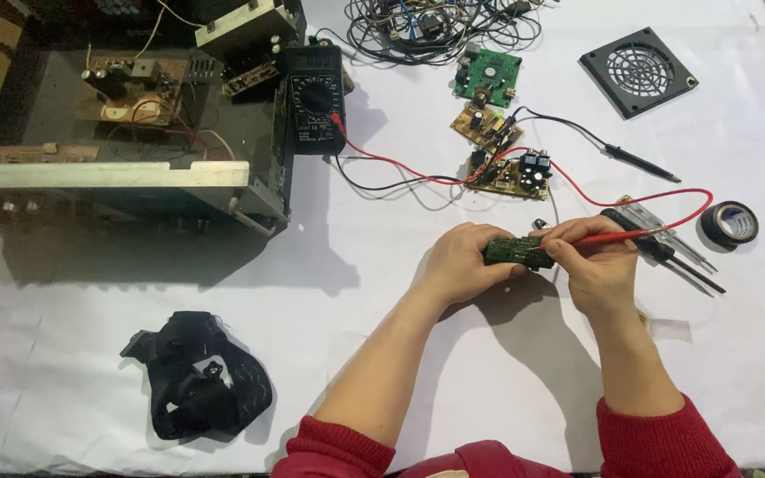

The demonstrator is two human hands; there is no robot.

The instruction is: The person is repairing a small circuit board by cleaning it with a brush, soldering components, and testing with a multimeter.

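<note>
Left hand point(459, 264) clasps the green circuit board point(515, 250) between both hands; right hand point(597, 261) pinches the red probe point(617, 236)

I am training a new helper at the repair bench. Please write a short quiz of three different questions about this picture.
1. True or false: the left hand holds the green circuit board.
2. Which probe is in the right hand? A) red probe B) black probe
3. Fill in: the roll of black tape lies to the ___ of the hands.

Key: 1 true; 2 A, the black one lies loose on the white table; 3 right.
</note>
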